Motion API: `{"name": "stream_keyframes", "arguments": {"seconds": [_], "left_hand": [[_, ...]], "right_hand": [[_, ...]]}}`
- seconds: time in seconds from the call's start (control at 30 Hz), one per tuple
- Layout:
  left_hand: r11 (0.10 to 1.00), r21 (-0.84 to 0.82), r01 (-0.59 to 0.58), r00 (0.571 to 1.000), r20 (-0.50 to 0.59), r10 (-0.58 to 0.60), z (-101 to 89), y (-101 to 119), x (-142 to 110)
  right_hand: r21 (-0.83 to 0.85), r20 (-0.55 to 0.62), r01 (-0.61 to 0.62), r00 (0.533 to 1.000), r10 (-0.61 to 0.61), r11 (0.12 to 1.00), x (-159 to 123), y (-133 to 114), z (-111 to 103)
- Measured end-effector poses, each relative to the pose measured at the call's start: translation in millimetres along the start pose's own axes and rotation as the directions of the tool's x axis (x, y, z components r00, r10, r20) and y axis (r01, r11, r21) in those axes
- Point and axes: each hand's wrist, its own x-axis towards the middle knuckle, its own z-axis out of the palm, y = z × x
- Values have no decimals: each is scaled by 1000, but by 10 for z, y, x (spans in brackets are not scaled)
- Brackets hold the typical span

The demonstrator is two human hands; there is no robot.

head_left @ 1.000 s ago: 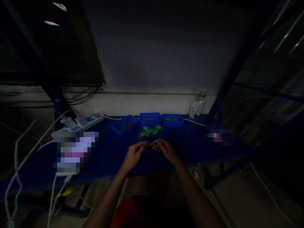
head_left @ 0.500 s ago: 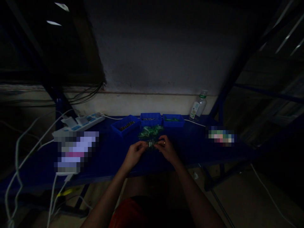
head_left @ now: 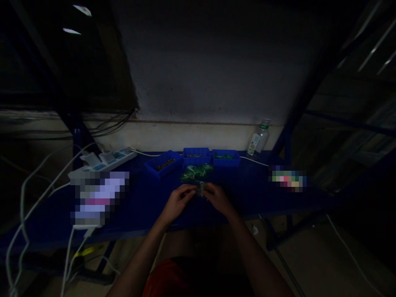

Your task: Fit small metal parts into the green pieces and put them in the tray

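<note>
My left hand (head_left: 179, 200) and my right hand (head_left: 217, 197) meet over the middle of a dark blue bench (head_left: 139, 206). Their fingertips are pinched together round a small greenish part (head_left: 201, 189) held between them; the dim light hides what it is. Just beyond the hands lies a loose heap of green parts (head_left: 196, 171). Behind that heap stand three small blue bins in a row: the left bin (head_left: 163, 163) holds brownish pieces, the middle bin (head_left: 196, 155) dark ones, the right bin (head_left: 225, 156) green ones.
A white power strip (head_left: 107, 160) with plugs and white cables (head_left: 27, 185) lies at the back left. A clear plastic bottle (head_left: 257, 142) stands at the back right by the wall. Blurred-out patches sit on the bench left and right. Dark shelf uprights flank the bench.
Both hands have stayed close together at the bench's middle. They moved a little toward the green heap half a second ago, then drew slightly back, fingers still working the small part.
</note>
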Motion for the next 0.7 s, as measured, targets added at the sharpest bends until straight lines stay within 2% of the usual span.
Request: {"name": "stream_keyframes", "arguments": {"seconds": [0.1,0.23,0.33,0.43,0.53,0.6,0.7], "left_hand": [[995,-55,86,988,-125,-92,-7,-54,26],[992,-9,125,991,-51,-125,-9,-82,23],[994,23,108,993,-48,-107,-7,-58,-2],[994,30,107,993,-54,-105,-8,-42,-16],[995,54,88,991,-108,-81,-14,-56,-8],[994,37,99,986,-136,-93,-20,-71,3],[981,-76,179,976,-109,-187,-34,-74,18]], "right_hand": [[60,4,-32,999,32,998,10,38,-23],[87,40,-51,998,48,995,6,18,-26],[65,50,-46,998,43,997,7,4,-19],[-68,-36,19,999,-21,998,19,17,-20],[-184,-108,57,991,-78,981,25,28,-25],[-157,-76,46,995,-59,987,21,18,-25],[-24,-5,25,1000,-25,999,13,-15,-22]]}}
